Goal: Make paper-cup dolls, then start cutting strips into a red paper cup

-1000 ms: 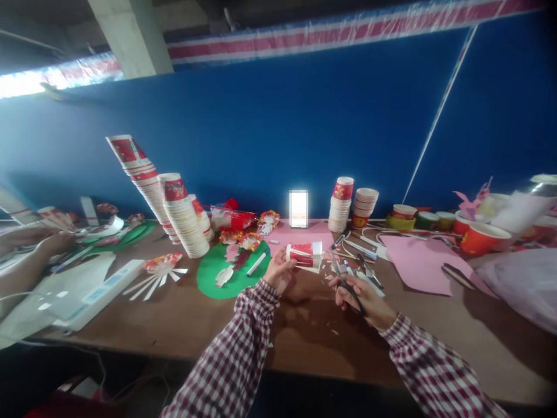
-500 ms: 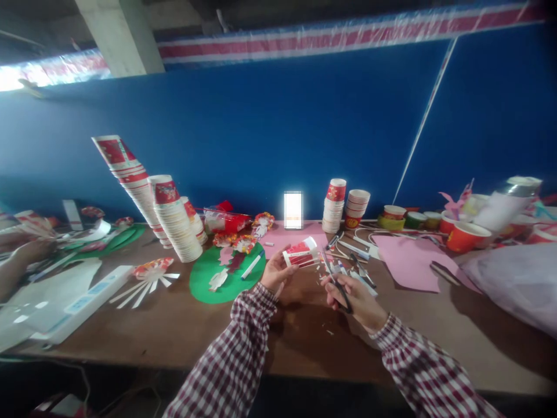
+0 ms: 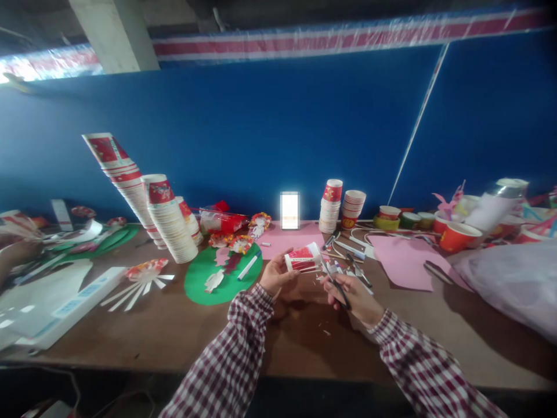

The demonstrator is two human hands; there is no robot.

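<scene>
A red and white paper cup [image 3: 303, 257], its side cut into strips, lies sideways in my left hand [image 3: 277, 275], whose fingers are wrapped round its near end. My right hand [image 3: 350, 295] is closed on dark-handled scissors [image 3: 338, 288]; their blades point up toward the cup's right end. Small white paper scraps [image 3: 324, 331] lie on the brown table [image 3: 304, 354] below. To the left, a green paper disc [image 3: 194, 278] bears paper cut-outs and a capped pen [image 3: 249, 266].
Tall cup stacks [image 3: 172, 226] lean at the left, shorter stacks [image 3: 331, 209] stand behind. Pink paper [image 3: 402, 261], a plastic bag [image 3: 509, 284] and orange cups [image 3: 459, 237] are at the right. A white box [image 3: 82, 305] and another person's hand [image 3: 20, 255] are at the left.
The cup in my left hand has turned a little, showing more of its printed side. The whole view has shifted slightly, so the table items appear farther left.
</scene>
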